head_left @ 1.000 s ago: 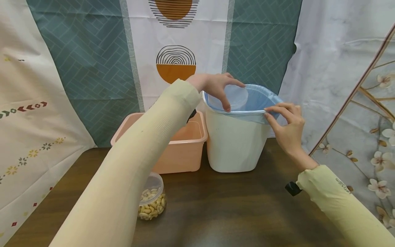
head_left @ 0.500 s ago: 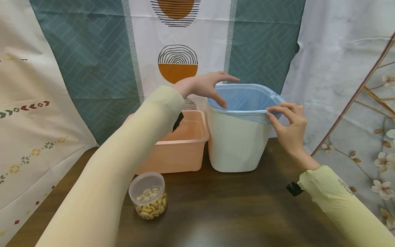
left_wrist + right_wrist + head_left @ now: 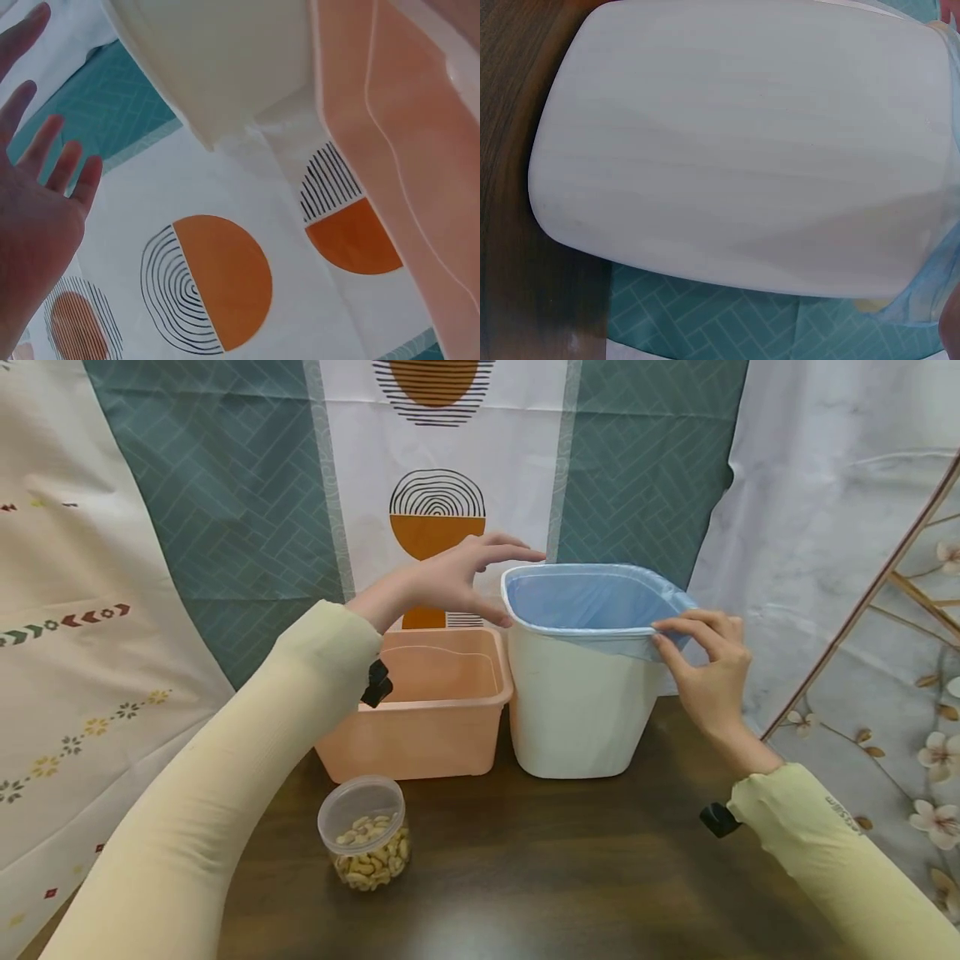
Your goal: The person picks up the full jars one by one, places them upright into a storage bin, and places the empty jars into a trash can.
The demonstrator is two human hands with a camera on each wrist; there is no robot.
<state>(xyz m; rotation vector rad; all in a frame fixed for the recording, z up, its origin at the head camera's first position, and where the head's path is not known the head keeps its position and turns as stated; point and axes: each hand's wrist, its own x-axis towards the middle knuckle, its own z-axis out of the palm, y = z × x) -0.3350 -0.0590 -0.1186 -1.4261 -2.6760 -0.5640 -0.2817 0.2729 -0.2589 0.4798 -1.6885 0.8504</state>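
A white trash bin (image 3: 581, 710) stands upright at the back, lined with a blue trash bag (image 3: 592, 597) folded over its rim. My right hand (image 3: 708, 668) pinches the bag at the rim's front right corner between thumb and fingers. Just left of the bin, my left hand (image 3: 457, 578) hangs in the air above the orange tub (image 3: 420, 743), fingers spread and holding nothing. In the left wrist view its fingers (image 3: 45, 146) are extended, with nothing between them. The right wrist view is mostly the bin's side (image 3: 742, 150), with a little of the bag at the right edge.
A clear lidded jar of cashews (image 3: 367, 835) stands on the dark wooden table (image 3: 540, 868), in front of the tub. The tub sits right against the bin's left side. Patterned cloths (image 3: 645, 468) hang close behind and along both sides.
A clear round container seen in the bin's mouth by my left hand is out of sight. That hand has drawn back leftward, out over the tub. My right hand keeps its pinch.
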